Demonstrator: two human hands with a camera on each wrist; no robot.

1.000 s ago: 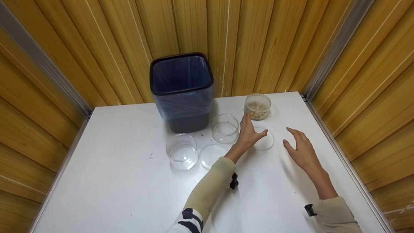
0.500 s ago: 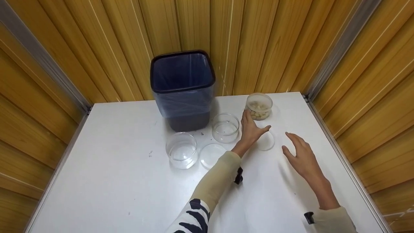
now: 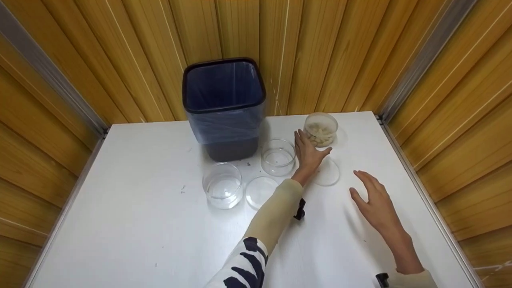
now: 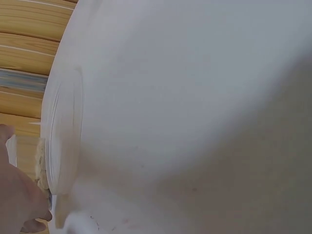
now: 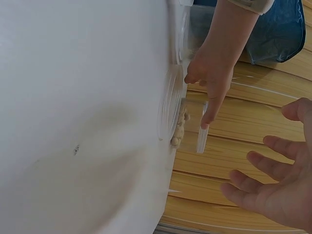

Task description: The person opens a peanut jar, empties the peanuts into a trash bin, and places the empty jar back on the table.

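Left hand (image 3: pixel 309 156): nothing grasped; fingers extended and thumb spread away, beside the near side of the pebble-filled jar. Contact with its wall cannot be told.
Pebble-filled jar: a clear, round, straight-walled jar (image 3: pixel 320 120) with a cloudy top, placed upright near the back edge of the table; pale, rounded pieces (image 3: pixel 320 139) are held in its lower part.
Handling, as judged: likely light to moderate, weighted at the bottom by the pieces; stiff-walled, smooth and perhaps slippery. Whether glass or plastic cannot be told, so fragility is best assumed.
Hold, as judged: best taken around the side wall, thumb opposite fingers, with the top left unpressed, as its fastening is not shown.
Right hand (image 3: pixel 376 202): held above the table, fingers parted, nothing gripped; well apart from the jar.
Near disc: a thin, clear, round disc (image 3: pixel 330 173), laid flat before the jar, partly hidden by the left hand.
Obstacle: a clear, round, open-topped jar (image 3: pixel 278 170), stood just beside the left hand's fingers; easily knocked.
Further off: a second clear disc (image 3: pixel 256 193), partly covered by the beige sleeve (image 3: pixel 276 208); a wider clear jar (image 3: pixel 225 203) next to it.
Behind: a dark, square-mouthed bin (image 3: pixel 232 151) with blue liner.
Support: white table (image 3: pixel 120 224).
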